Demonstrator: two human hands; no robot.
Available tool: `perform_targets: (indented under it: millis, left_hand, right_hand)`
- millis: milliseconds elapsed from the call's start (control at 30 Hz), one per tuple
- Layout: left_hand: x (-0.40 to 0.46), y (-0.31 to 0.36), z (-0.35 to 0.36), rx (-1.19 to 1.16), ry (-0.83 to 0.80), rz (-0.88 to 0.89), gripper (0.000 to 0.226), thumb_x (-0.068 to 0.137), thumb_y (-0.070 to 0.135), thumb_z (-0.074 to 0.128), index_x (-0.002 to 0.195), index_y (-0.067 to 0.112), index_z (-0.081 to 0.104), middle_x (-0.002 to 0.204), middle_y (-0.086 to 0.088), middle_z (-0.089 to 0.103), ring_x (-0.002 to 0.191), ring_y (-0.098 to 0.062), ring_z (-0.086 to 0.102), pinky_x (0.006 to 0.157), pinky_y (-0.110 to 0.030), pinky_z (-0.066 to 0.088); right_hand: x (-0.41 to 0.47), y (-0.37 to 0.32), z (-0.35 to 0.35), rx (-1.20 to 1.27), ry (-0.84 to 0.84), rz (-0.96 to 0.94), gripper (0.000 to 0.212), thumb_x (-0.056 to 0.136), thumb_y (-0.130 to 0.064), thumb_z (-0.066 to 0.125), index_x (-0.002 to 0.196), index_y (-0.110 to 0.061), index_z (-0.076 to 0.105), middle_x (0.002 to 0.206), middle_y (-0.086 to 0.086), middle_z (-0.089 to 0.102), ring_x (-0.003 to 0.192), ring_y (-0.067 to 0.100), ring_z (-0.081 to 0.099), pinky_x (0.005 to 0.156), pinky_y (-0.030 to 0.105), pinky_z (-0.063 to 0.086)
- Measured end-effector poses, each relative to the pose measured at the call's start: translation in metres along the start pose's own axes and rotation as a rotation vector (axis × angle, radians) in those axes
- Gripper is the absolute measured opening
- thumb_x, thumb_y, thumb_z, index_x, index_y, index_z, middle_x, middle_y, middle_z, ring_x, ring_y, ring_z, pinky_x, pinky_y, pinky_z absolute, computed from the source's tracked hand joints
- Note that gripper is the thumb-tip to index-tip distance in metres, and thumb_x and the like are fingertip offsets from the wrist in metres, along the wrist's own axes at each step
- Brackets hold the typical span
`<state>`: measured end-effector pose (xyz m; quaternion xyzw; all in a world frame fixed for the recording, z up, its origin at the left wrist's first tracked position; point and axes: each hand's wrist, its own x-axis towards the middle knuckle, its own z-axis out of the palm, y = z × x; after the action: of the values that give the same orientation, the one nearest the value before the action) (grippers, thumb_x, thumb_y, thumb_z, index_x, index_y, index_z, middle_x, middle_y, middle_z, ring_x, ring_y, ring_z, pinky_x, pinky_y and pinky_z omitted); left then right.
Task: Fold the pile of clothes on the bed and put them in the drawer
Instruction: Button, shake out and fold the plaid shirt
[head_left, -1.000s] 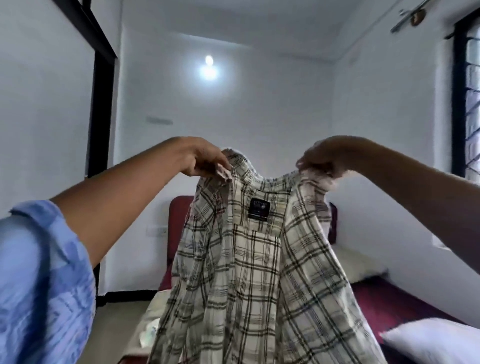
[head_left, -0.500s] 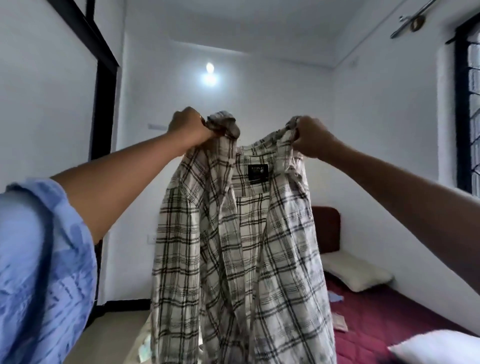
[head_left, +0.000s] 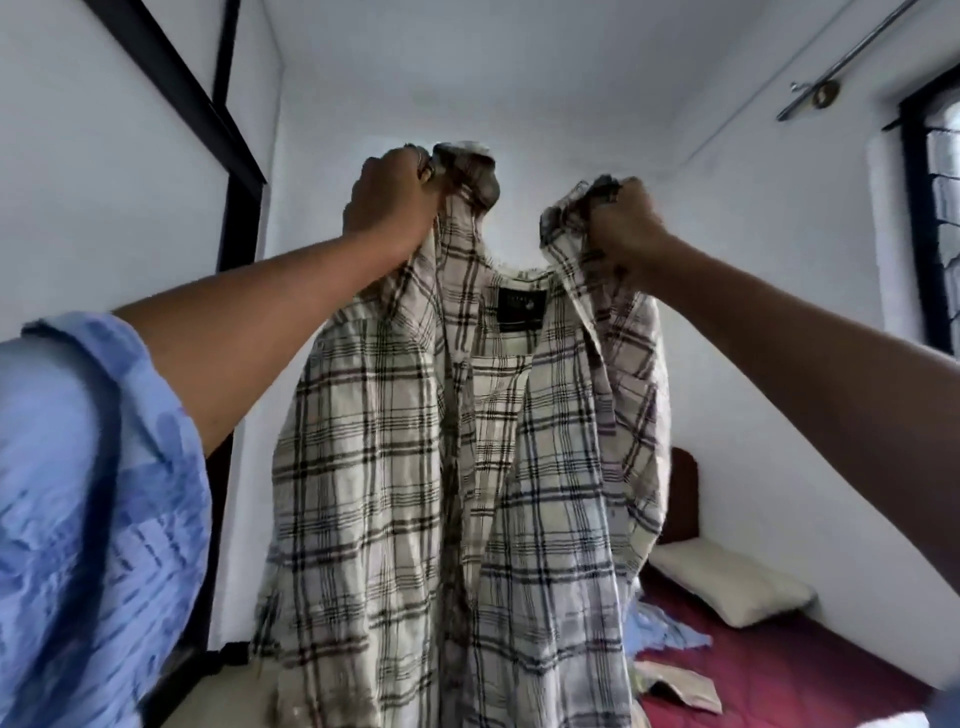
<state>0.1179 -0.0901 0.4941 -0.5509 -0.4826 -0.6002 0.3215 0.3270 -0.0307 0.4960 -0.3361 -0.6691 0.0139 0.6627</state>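
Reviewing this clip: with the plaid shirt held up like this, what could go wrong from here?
1. The left hand and right hand bunch the plaid shirt near its collar, so it may crease.
2. Its open front hangs unevenly, so the fold may come out crooked.
3. Laid on the bed, it could cover the loose clothes.

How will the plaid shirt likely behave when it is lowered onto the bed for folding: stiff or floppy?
Probably floppy: the plaid shirt hangs limp in loose vertical folds from where the left hand and right hand grip it near the collar. It seems light, since both fists hold it high. Its open front will likely shift and need smoothing flat.
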Motion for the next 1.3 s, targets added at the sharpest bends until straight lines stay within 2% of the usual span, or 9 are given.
perform_targets:
  millis: [200,467,633,733,833,967,1067,1167,1300]
  left_hand:
    - [0.048,0.042,-0.055,0.115,-0.132,0.307,0.05,0.087,0.049,0.062,0.094,-0.001,0.067,0.091,-0.02,0.066,0.083,-0.025,0.06,0.071,-0.032,0.046]
    - [0.1,0.076,-0.115,0.119,-0.072,0.289,0.048,0.088,0.052,0.059,0.101,0.007,0.07,0.086,-0.012,0.06,0.077,-0.022,0.053,0.062,-0.03,0.031]
    - [0.088,0.058,-0.1,0.284,-0.381,0.111,0.071,0.065,0.083,0.048,0.082,0.015,0.062,0.079,-0.005,0.057,0.06,-0.014,0.046,0.062,-0.026,0.039]
    - [0.026,0.025,-0.065,0.223,-0.589,0.057,0.09,0.043,0.095,0.041,0.071,0.012,0.059,0.068,-0.005,0.052,0.054,-0.013,0.043,0.06,-0.027,0.037]
    - [-0.082,-0.033,-0.007,-0.004,-0.781,0.048,0.071,0.075,0.077,0.049,0.077,0.009,0.07,0.071,-0.02,0.055,0.058,-0.01,0.042,0.063,-0.029,0.035]
    - [-0.274,-0.101,0.06,-0.257,-0.742,-0.258,0.048,0.064,0.069,0.049,0.048,0.024,0.05,0.054,0.003,0.042,0.056,0.001,0.036,0.06,-0.032,0.033]
    - [-0.4,-0.127,0.084,-0.265,-0.783,-0.42,0.05,0.078,0.066,0.05,0.055,0.021,0.046,0.053,0.006,0.042,0.053,0.001,0.04,0.057,-0.029,0.03]
    - [-0.467,-0.147,0.093,-0.308,-0.85,-0.512,0.043,0.084,0.061,0.058,0.06,0.025,0.059,0.055,0.014,0.058,0.059,0.005,0.053,0.06,-0.028,0.042]
    - [-0.503,-0.171,0.115,-0.202,-0.878,-0.466,0.047,0.091,0.04,0.062,0.051,0.03,0.039,0.043,0.008,0.035,0.043,-0.004,0.033,0.05,-0.03,0.028]
  right_hand:
    - [0.019,-0.049,-0.036,-0.148,0.145,-0.28,0.021,0.084,-0.017,0.047,0.103,-0.011,0.056,0.085,0.011,0.058,0.074,0.031,0.055,0.059,0.033,0.045]
    - [0.058,-0.123,-0.095,-0.313,0.217,-0.497,0.022,0.088,-0.023,0.052,0.106,-0.011,0.056,0.106,0.016,0.062,0.094,0.029,0.058,0.069,0.026,0.034]
    - [0.048,-0.112,-0.088,-0.377,0.032,-0.432,0.036,0.085,-0.043,0.053,0.088,-0.007,0.055,0.101,0.023,0.063,0.098,0.034,0.059,0.073,0.032,0.041]
    - [0.004,-0.066,-0.05,-0.383,-0.146,-0.401,0.035,0.079,-0.044,0.049,0.071,-0.01,0.054,0.072,0.013,0.057,0.079,0.03,0.059,0.069,0.039,0.045]
    - [-0.076,0.015,0.002,-0.333,-0.215,-0.289,0.017,0.092,-0.024,0.055,0.09,-0.008,0.059,0.088,0.019,0.064,0.087,0.034,0.061,0.069,0.036,0.04]
    - [-0.237,0.104,0.054,-0.301,-0.406,-0.092,0.032,0.095,-0.039,0.04,0.122,-0.021,0.046,0.101,0.011,0.068,0.099,0.034,0.063,0.074,0.04,0.047]
    - [-0.342,0.161,0.078,-0.397,-0.442,-0.039,0.031,0.082,-0.021,0.057,0.113,-0.024,0.056,0.074,-0.008,0.069,0.074,0.008,0.065,0.058,0.034,0.052]
    - [-0.4,0.206,0.093,-0.399,-0.574,0.179,0.034,0.095,-0.018,0.049,0.129,-0.02,0.048,0.088,0.005,0.072,0.083,0.027,0.068,0.063,0.037,0.046]
    - [-0.433,0.265,0.116,-0.4,-0.549,0.26,0.036,0.098,-0.025,0.05,0.128,-0.006,0.047,0.083,0.018,0.068,0.078,0.041,0.064,0.056,0.04,0.04]
